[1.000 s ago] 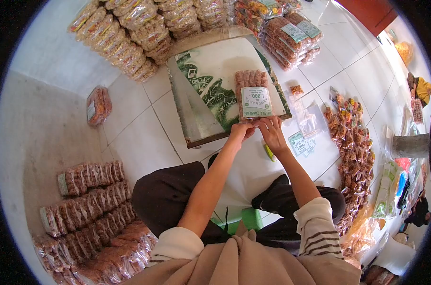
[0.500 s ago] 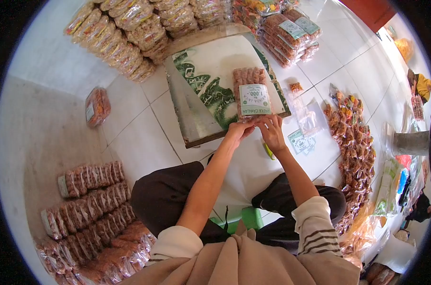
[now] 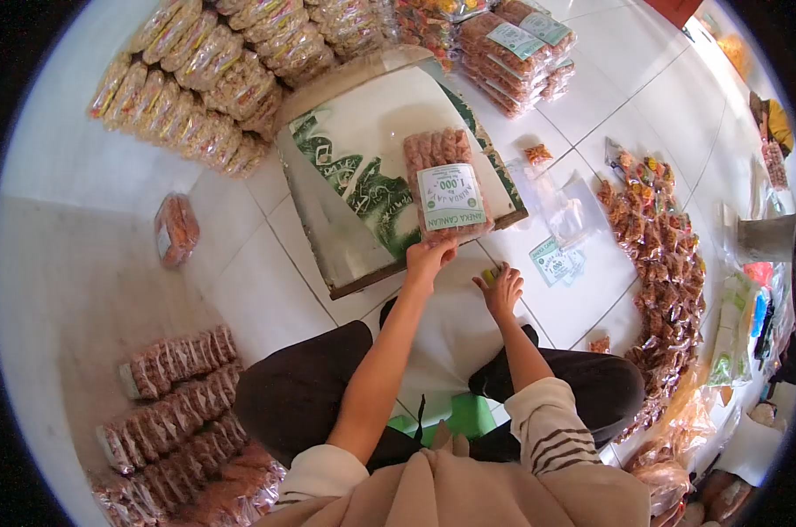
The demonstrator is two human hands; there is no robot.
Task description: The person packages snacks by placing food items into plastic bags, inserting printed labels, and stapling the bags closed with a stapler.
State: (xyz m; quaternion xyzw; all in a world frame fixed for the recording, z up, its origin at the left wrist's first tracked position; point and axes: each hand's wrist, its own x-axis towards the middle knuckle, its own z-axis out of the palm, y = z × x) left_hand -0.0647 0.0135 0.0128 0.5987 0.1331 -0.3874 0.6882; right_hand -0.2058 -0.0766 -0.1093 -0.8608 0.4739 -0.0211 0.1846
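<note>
A clear plastic pack of brown snacks, with a white and green printed label, lies on the low board. My left hand pinches the pack's near edge, fingers closed. On the floor to its right, my right hand reaches down with fingers apart over a small yellow-green object. The fingers partly cover that object, so its kind does not show. Several loose printed labels lie right of this hand, beside clear plastic bags.
Stacked snack packs stand behind the board, and labelled packs at back right. A long row of small snack packets runs along the right. More packs lie at lower left, and a single pack near the wall.
My right hand has left the pack's near edge and moved down to the yellow-green object on the floor. My left hand stays on the pack. The view has shifted slightly.
</note>
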